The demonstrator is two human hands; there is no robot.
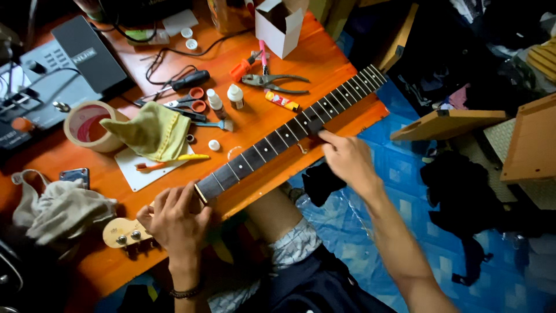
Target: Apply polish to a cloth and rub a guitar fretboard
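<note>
The guitar neck (278,139) lies diagonally across the orange desk (324,64), the left hand (174,220) closing its fingers (188,194) around the headstock end, the right hand (347,159) pressing loosely curled fingers (327,138) against the mid-fretboard edge.

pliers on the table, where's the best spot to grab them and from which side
Take the pliers by the two long handles, coming from the right end. They lie flat with the handles slightly spread toward the right and the jaws pointing left at an orange tool, so the handle end is the open side.
</note>
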